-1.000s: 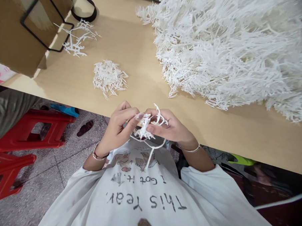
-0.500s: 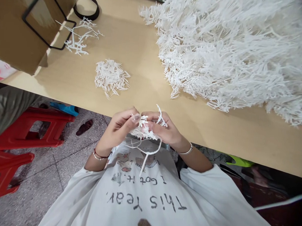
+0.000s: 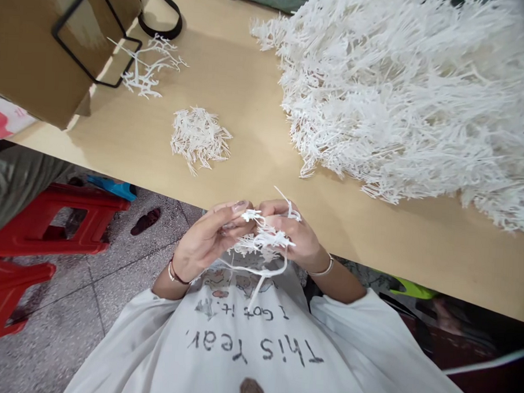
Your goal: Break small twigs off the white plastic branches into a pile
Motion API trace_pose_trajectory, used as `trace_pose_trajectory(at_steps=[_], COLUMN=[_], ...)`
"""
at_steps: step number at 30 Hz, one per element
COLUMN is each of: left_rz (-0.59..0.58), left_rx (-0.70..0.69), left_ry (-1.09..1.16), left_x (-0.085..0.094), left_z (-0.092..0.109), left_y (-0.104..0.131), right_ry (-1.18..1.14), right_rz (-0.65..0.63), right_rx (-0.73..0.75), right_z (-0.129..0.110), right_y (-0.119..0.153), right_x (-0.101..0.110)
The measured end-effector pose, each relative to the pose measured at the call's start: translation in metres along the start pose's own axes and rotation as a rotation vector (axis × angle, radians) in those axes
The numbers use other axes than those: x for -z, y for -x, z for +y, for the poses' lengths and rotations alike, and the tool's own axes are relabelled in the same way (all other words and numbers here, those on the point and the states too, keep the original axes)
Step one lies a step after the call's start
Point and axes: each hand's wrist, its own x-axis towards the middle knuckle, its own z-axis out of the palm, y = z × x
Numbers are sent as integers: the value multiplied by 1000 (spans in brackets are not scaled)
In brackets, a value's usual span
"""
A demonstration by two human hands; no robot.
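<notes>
My left hand (image 3: 208,237) and my right hand (image 3: 297,233) are close together just off the table's front edge, above my lap. Between them is a bundle of white branched strands (image 3: 271,237), and a long white strand loops down from it over my shirt. The left thumb and fingers pinch the bundle's left part. My right hand has its fingers closed round the other part, with a thin sprig poking up past them. A small pile of white strands (image 3: 200,137) lies on the table (image 3: 246,155) beyond my hands.
A large heap of white strands (image 3: 405,104) covers the table's right side. At the left are a cardboard box (image 3: 29,47), a black wire frame (image 3: 68,50), a black strap (image 3: 176,27) and loose white sprigs (image 3: 148,70). Red stools (image 3: 70,220) stand on the floor.
Both hands have moved slightly down in view, still on the white bundle. The left fingers have shifted, and more of the bundle shows between the hands. The sprig at my right hand has tilted.
</notes>
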Motion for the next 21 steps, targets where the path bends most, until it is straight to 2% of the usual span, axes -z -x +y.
trace_pose_trajectory(at_steps=[2, 5, 7, 9, 12, 14, 17, 21], left_rz=[-1, 85, 197, 325, 490, 621, 749, 818], left_rx=[-60, -300, -499, -640, -671, -668, -584, -551], left_ry=[-5, -128, -364, -727, -1335, -1624, -1842, -1909], left_x=[-1, 3, 10, 22, 45, 61, 76, 81], left_z=[1, 5, 13, 25, 49, 64, 77, 78], left_y=[1, 0, -5, -17, -43, -61, -81, -89], right_ry=[-75, -26, 161, 380, 628, 724, 778, 746], right_rz=[-16, 10, 69, 158, 321, 399, 443, 448], right_rx=[40, 147, 245, 328, 404, 431, 440, 421], right_z=[0, -1, -2, -5, -9, -11, -10, -8], right_y=[2, 4, 4, 3, 1, 0, -2, -5], right_x=[-1, -3, -4, -5, -6, -5, -5, -3])
